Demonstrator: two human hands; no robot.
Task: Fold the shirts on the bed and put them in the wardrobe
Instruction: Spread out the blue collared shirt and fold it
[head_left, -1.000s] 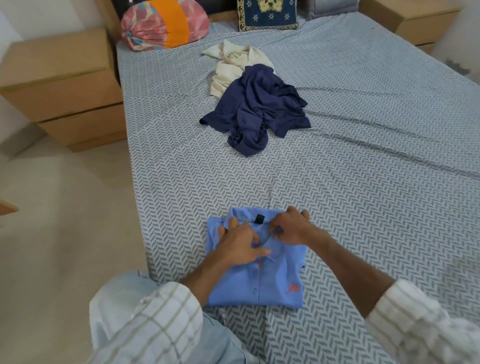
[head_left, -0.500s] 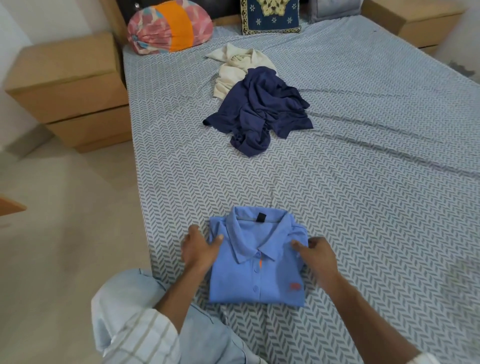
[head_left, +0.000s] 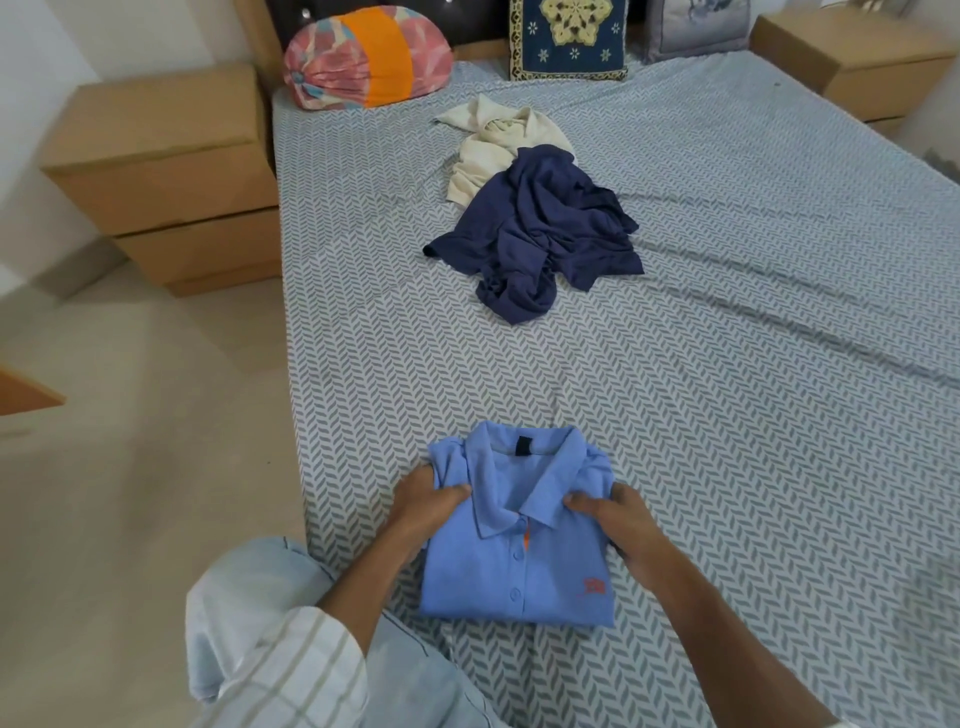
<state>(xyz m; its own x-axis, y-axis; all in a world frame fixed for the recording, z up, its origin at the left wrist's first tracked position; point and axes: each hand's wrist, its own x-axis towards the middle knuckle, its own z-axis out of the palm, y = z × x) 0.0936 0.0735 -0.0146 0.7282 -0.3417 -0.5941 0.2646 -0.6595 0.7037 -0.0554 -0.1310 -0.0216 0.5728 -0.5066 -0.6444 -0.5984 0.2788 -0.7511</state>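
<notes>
Left grip (head_left: 423, 499) and right grip (head_left: 618, 525) clamped on opposite edges of folded blue shirt (head_left: 519, 545), thumbs on top, at near edge of bed (head_left: 727, 389). Farther up, crumpled navy shirt (head_left: 540, 234) overlapping cream shirt (head_left: 493, 140).

Folded light-blue polo shirt (head_left: 519, 561) (collar up, buttoned) lies at the near bed (head_left: 727, 415) edge; crumpled navy shirt (head_left: 540, 234) overlaps a cream shirt (head_left: 493, 140) farther up.

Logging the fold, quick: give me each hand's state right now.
Left hand: grips the left edge of the folded light blue shirt.
Right hand: grips the shirt's right edge, thumb on top.
</notes>
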